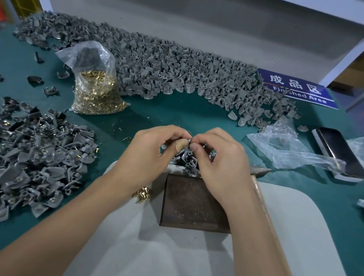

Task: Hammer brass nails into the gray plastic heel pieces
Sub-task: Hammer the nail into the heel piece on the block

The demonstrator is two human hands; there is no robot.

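Observation:
My left hand (pixel 152 152) and my right hand (pixel 216 161) meet just beyond a dark metal block (pixel 194 204). Between their fingertips they pinch a gray plastic heel piece (pixel 187 148); whether a nail is in it I cannot tell. A small cluster of gray heel pieces (pixel 188 164) lies under the hands at the block's far edge. A few loose brass nails (pixel 141 195) lie left of the block. A hammer (pixel 261 182) rests to the right, its handle running under my right forearm.
A clear bag of brass nails (pixel 94 90) stands at the back left. A long heap of gray heel pieces (pixel 172 69) spans the back, and another pile (pixel 24 157) lies left. Crumpled plastic (pixel 288 146), a phone (pixel 339 152) and a blue sign (pixel 298 89) sit right.

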